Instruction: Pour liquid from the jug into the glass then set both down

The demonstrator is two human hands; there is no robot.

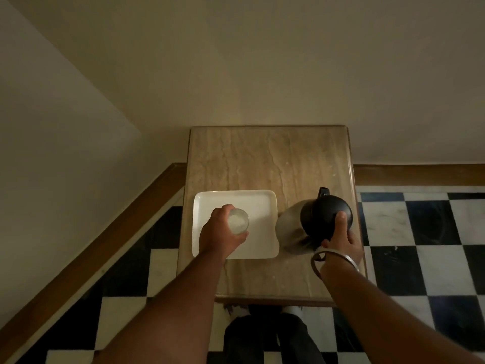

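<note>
A clear glass (238,220) stands over the white square tray (259,206), and my left hand (219,235) is wrapped around its side from the left. To the right a metal jug (291,232) with a black lid and spout stands on the marble table (265,158), upright or nearly so. My right hand (342,239) grips the jug at its handle side, thumb resting on the black lid. Whether the glass rests on the tray or hangs just above it cannot be told.
The small table stands against a plain wall, with bare marble behind the tray and jug. Black and white checkered floor (420,232) lies on both sides. A wooden skirting (105,232) runs along the left wall. My legs and feet show below the table's near edge.
</note>
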